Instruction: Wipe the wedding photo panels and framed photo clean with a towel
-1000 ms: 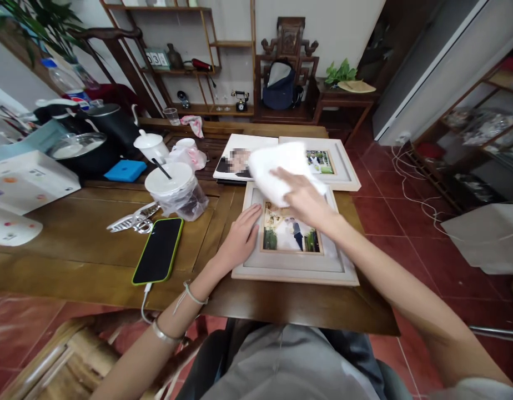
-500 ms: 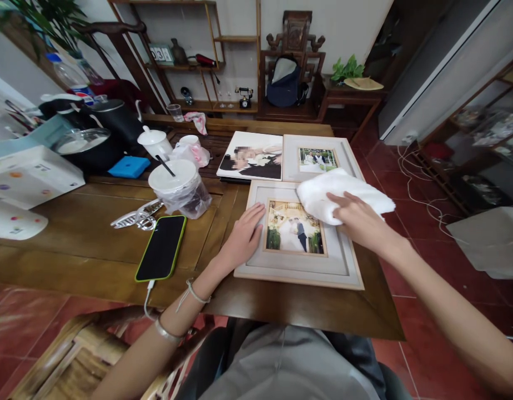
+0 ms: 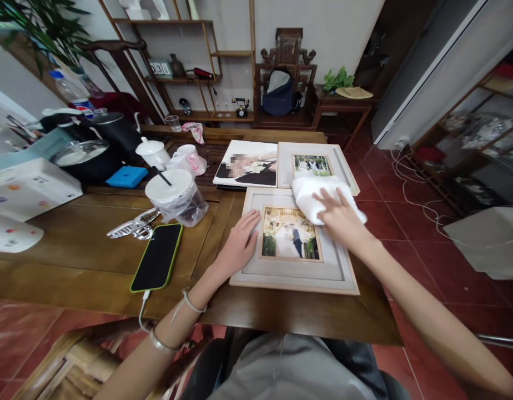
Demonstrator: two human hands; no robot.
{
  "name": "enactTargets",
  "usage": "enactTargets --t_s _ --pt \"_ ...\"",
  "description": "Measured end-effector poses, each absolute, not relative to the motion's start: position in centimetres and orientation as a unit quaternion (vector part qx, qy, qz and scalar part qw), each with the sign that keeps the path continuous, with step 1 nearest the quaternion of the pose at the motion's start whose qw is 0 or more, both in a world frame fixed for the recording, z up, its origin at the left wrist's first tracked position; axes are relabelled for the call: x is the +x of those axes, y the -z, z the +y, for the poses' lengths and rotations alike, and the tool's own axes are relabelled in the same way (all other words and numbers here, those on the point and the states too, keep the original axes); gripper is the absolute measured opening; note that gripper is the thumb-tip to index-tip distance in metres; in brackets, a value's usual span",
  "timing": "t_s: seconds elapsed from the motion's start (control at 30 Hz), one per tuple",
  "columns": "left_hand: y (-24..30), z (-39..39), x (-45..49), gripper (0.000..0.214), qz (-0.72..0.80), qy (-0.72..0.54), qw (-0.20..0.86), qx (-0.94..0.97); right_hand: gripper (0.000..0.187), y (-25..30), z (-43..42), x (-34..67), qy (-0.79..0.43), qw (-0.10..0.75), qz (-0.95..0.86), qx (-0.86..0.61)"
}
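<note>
A light picture frame (image 3: 248, 272) with a wedding photo (image 3: 290, 233) in its middle lies flat at the table's front right. My left hand (image 3: 239, 244) rests flat on its left side, fingers stretched out and touching the border. Over the frame's upper right corner, my right hand (image 3: 337, 214) presses a bunched white cloth (image 3: 306, 194) with spread fingers. The cloth hides that corner and the lower edge of a second picture frame (image 3: 343, 161) behind. To the left of that second frame lies a white-edged photo panel (image 3: 248, 161) showing a couple.
Left of the frame are a phone (image 3: 157, 258) on a white cable, silver scissors (image 3: 134, 225) and a bagged white cup with a straw (image 3: 173, 191). Farther back stand a lidded white cup (image 3: 151, 153), a blue box (image 3: 126, 176) and a dark pot (image 3: 87, 164).
My right hand and the cloth have shifted left across the frame's upper right corner, and the fingers have spread. My left hand stays on the frame's left side. The view has tilted slightly upward.
</note>
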State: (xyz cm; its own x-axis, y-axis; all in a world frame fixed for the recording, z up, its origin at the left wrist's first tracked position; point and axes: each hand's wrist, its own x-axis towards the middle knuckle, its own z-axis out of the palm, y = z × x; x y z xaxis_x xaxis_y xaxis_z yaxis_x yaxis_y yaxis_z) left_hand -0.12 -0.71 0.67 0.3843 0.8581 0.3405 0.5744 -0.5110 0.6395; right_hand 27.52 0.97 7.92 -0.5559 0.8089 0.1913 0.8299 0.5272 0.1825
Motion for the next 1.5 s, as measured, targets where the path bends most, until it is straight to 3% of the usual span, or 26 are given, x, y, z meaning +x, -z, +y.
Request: enactTargets --t_s 0.13,0.33,0.5,0.63,0.8,0.9,1.0,1.07,1.33,1.5 --pt "-0.7 -0.7 -0.1 0.042 0.449 -0.333 0.216 0.801 0.026 -7.0 -1.1 26.3 0.118 0.011 -0.888 -0.444" --pt "-0.7 -0.8 0.1 0.042 0.452 -0.343 0.221 0.793 0.026 -9.8 -8.8 25.9 0.097 -0.003 -0.922 -0.375" --pt "-0.8 -0.8 0.1 0.042 0.451 -0.341 0.221 0.795 0.028 -11.0 -12.0 26.6 0.014 0.064 -0.932 -0.357" --pt "-0.8 -0.8 0.0 0.042 0.45 -0.335 0.214 0.8 0.026 -10.8 -9.3 27.4 -0.061 0.123 -0.896 -0.423" --pt "-0.7 -0.7 0.0 0.042 0.448 -0.331 0.203 0.805 0.042 -10.5 -3.0 28.5 0.075 0.226 -0.837 -0.493" --pt "-0.7 -0.7 0.0 0.042 0.447 -0.33 0.202 0.807 0.035 -9.6 0.0 28.6 0.147 0.167 -0.842 -0.492" --pt "-0.8 -0.7 0.0 0.042 0.447 -0.333 0.202 0.805 0.022 -8.0 1.4 27.9 0.129 0.055 -0.876 -0.461" --pt "-0.7 -0.7 0.0 0.042 0.447 -0.336 0.202 0.804 0.017 -7.0 1.3 27.0 0.114 0.023 -0.886 -0.449" --pt "-0.6 -0.7 0.0 0.042 0.448 -0.337 0.2 0.803 0.02 -8.9 -7.1 24.3 0.088 0.004 -0.914 -0.397" --pt "-0.5 -0.6 0.0 0.042 0.446 -0.34 0.203 0.803 0.018 -11.0 -11.3 24.2 0.013 0.037 -0.937 -0.346"
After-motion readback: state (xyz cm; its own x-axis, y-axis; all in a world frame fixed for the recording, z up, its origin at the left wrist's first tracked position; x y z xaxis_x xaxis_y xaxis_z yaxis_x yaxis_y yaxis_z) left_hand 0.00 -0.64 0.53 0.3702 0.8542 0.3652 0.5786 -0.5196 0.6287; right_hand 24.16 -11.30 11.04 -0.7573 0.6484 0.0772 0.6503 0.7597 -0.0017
